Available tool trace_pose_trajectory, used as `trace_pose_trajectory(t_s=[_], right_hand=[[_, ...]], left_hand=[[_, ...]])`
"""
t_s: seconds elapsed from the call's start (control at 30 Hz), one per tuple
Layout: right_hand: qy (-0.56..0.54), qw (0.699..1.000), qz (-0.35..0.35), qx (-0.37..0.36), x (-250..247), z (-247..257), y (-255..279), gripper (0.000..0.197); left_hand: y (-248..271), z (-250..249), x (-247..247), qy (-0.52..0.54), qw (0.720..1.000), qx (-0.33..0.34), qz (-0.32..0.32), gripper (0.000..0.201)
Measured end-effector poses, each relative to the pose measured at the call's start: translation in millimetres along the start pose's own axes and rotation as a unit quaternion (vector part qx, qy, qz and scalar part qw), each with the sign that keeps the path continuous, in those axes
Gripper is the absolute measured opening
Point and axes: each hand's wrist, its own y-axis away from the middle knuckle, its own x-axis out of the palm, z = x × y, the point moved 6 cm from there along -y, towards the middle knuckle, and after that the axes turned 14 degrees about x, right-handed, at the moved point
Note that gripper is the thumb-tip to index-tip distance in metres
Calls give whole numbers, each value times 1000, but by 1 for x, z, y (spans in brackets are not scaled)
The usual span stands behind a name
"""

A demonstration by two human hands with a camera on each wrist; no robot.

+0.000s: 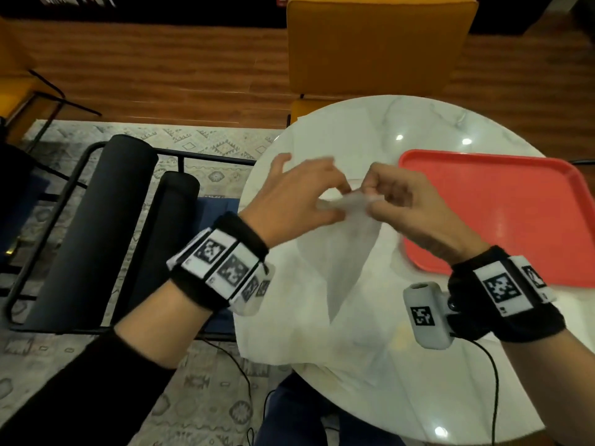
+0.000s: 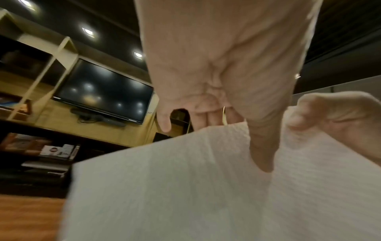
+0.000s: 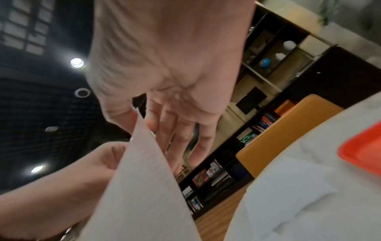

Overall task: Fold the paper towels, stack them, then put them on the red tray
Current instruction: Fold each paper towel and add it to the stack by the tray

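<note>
Hands, left hand (image 1: 299,194) and right hand (image 1: 402,201), pinch one paper towel (image 1: 338,268) aloft; uneven pulling could tear it.

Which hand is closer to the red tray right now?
Right. The right hand pinches the lifted paper towel just beside the red tray; the left hand, pinching the same towel, is farther away.

Round white marble table (image 1: 434,123), mustard chair (image 1: 380,46) behind, patterned rug (image 1: 199,143), wall-mounted dark screen (image 2: 103,91)

One red tray (image 1: 502,214), two hands.
</note>
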Motion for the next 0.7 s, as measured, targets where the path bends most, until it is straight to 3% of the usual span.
trace_pose_trajectory(t_s=[0.1,0.17,0.27,0.37,0.47,0.6,0.7], right_hand=[[-73,996,-14,46,-17,-20,10,27],[-25,995,-16,94,-22,-47,16,43],[35,989,-46,138,-33,-82,26,23],[-69,980,-80,167,-51,-99,31,4],[-120,971,-99,183,-61,-118,23,8],[-123,964,-112,209,-50,-152,-3,2],[-86,967,-121,209,-36,-170,-17,8]], left_hand=[[-16,-3,3,118,993,-7,-11,15],[-15,0,5,211,975,-33,-59,12],[-3,9,13,341,927,-97,-122,12],[18,23,27,413,878,-173,-170,9],[39,39,56,431,852,-244,-172,12],[61,63,104,400,846,-318,-150,15],[73,79,132,360,851,-354,-145,17]])
